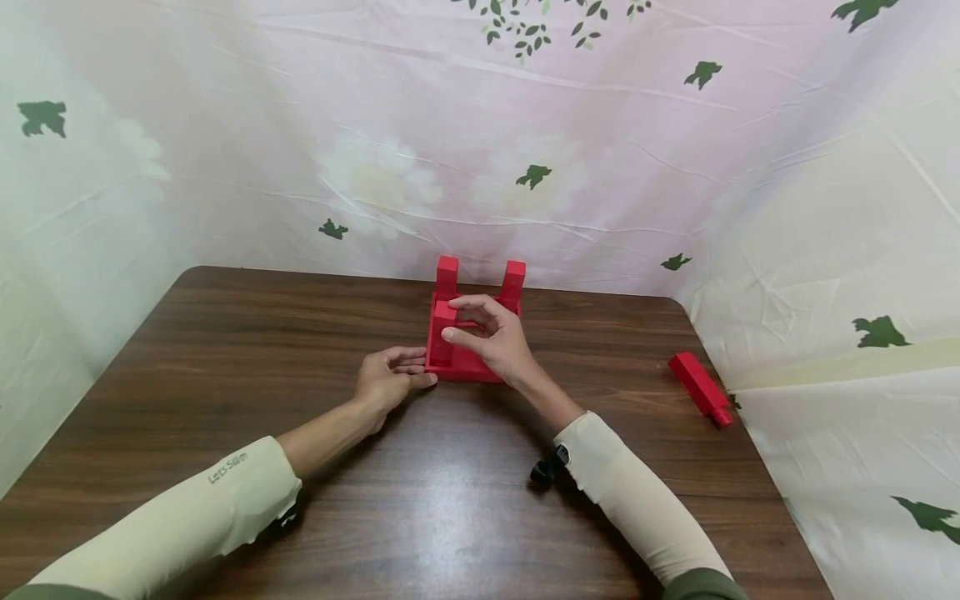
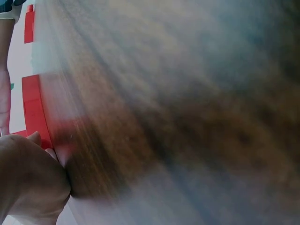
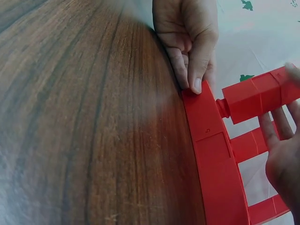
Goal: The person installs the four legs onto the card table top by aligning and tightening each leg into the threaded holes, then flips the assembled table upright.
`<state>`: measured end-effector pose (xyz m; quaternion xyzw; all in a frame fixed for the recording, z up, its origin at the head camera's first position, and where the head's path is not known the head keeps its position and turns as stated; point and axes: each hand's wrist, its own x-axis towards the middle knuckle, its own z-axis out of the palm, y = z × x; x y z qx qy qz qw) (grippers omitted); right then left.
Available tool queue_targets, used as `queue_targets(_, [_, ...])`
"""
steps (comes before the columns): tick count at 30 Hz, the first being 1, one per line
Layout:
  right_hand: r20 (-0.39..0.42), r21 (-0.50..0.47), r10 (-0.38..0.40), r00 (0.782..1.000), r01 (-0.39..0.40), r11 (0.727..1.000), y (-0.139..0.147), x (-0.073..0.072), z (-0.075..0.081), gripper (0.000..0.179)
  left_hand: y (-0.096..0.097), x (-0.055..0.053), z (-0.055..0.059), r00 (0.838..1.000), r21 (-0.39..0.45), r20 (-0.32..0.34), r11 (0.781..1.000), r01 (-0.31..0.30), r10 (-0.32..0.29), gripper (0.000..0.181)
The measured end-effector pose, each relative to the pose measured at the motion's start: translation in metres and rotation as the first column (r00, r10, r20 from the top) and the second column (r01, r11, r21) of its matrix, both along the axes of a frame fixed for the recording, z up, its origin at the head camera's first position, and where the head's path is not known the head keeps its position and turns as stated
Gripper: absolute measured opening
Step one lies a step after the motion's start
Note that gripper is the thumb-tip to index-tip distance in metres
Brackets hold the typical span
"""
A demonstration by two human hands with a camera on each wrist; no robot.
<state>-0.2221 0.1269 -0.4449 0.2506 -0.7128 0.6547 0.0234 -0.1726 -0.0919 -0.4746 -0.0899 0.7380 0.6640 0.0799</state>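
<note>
a person's two hands work over a red frame on a dark wood-grain bench point(image 1: 300, 333), a printed cloth point(image 1: 262, 167) hanging behind. the right hand point(image 1: 498, 337) is drawn in narrow, thumb and fingers around a red post point(image 1: 441, 350) that stands at the frame's near left corner. the left hand point(image 1: 386, 383) pinches that same corner of the red frame point(image 1: 468, 375), low against the bench. a far left post point(image 1: 447, 275) and a far right post point(image 1: 513, 282) stand at the back corners; a loose post point(image 1: 699, 385) lies well apart at the right, its peg end toward the person.

the step in hand looks to be the fitting of the third post: from the right wrist, a slim neck point(image 3: 223, 108) shows between post and frame, so it seems not fully seated, though how deep it sits cannot be told. the next move appears to call for a straight push or twist while the left hand braces the corner.

lettering on the left sleeve point(image 1: 172, 517) seems to read "lets slim"; a small mark point(image 3: 208, 131) on the frame resembles a "5", too faint to be sure.
</note>
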Motion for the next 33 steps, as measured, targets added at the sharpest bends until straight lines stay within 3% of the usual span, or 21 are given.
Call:
queue_targets(14, [-0.018, 0.003, -0.015, 1.0, 0.015, 1.0, -0.0046, -0.0001, -0.0017, 0.031, 0.0001, -0.0005, -0.0013, 1.0, 0.017, -0.01, 1.0, -0.01, 0.01, 0.049])
queue_targets(23, [-0.032, 0.051, 0.032, 0.999, -0.03, 0.998, -0.0031, -0.0022, -0.0002, 0.043, -0.0006, -0.0042, 0.0023, 1.0, -0.016, 0.008, 1.0, 0.01, -0.01, 0.049])
queue_targets(33, [-0.021, 0.048, 0.043, 0.999, -0.042, 0.998, -0.0028, -0.0022, 0.0002, 0.038, 0.0001, -0.0022, 0.0014, 1.0, 0.006, 0.013, 1.0, -0.002, 0.002, 0.049])
